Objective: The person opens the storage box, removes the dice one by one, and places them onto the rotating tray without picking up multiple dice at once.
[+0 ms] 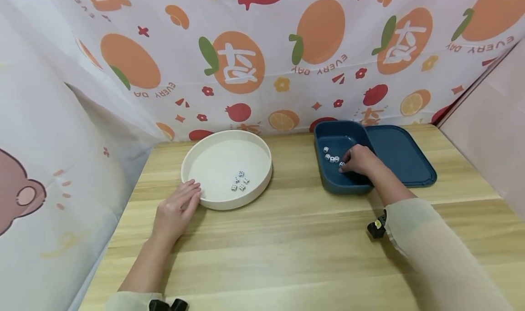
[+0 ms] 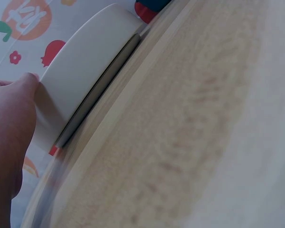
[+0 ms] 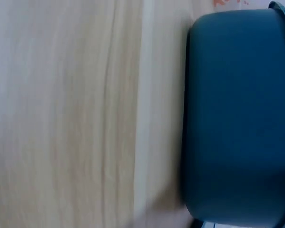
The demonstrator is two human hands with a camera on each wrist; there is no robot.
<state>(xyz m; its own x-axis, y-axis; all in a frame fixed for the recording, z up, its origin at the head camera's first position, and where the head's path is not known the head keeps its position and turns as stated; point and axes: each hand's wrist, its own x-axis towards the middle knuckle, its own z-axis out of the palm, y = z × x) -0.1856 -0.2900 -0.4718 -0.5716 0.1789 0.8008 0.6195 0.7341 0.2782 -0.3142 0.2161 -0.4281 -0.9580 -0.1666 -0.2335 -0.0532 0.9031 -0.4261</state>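
Observation:
My left hand [image 1: 175, 211] is at the near left side of a round cream tray [image 1: 217, 205], its fairly straight fingers resting over the rim. In the left wrist view, the thumb side of that hand touches the tray's outer wall [image 2: 80, 71]. Several white dice [image 1: 242, 188] with dark pips lie in the tray. My right hand [image 1: 361, 160] reaches into a dark blue box [image 1: 344, 189] and pinches a die [image 1: 342, 164] at its fingertips. Several more dice [image 1: 332, 159] lie on the box floor beside those fingers. The right wrist view shows only the box's outside [image 3: 237, 118].
A flat blue lid [image 1: 410, 151] lies on the wooden table [image 1: 266, 256], right of the box. Behind them hangs a fruit-printed cloth [image 1: 279, 88]. A white cloth with a cartoon print [image 1: 61, 165] hangs at the left.

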